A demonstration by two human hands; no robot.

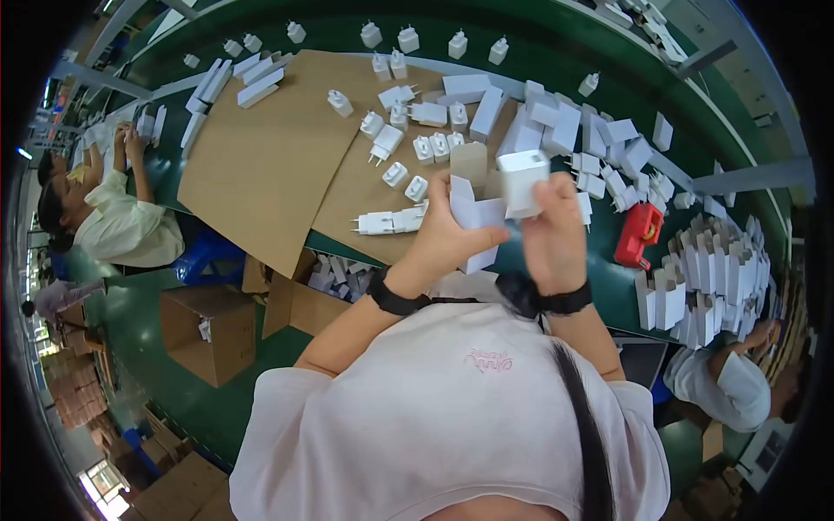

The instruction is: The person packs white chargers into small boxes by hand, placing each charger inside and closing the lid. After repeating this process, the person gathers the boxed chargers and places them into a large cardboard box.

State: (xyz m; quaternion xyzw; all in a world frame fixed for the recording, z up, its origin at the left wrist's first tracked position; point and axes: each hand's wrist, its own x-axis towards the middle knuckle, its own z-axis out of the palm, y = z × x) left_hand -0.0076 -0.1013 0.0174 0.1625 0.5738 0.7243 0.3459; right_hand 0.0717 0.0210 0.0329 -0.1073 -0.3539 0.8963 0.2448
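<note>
White carton (pixel 474 213) in the left hand (pixel 445 230), fingers closed round it, long axis pointing roughly forward. White charger (pixel 523 184) sits gripped by the right hand's (pixel 554 230) fingers, just right of the carton's far end; contact unclear. Both above the green counter (pixel 612 293).

A blue stool (pixel 211 258) stands near an open cardboard carton (pixel 232 350) on green floor (pixel 130 334).
</note>
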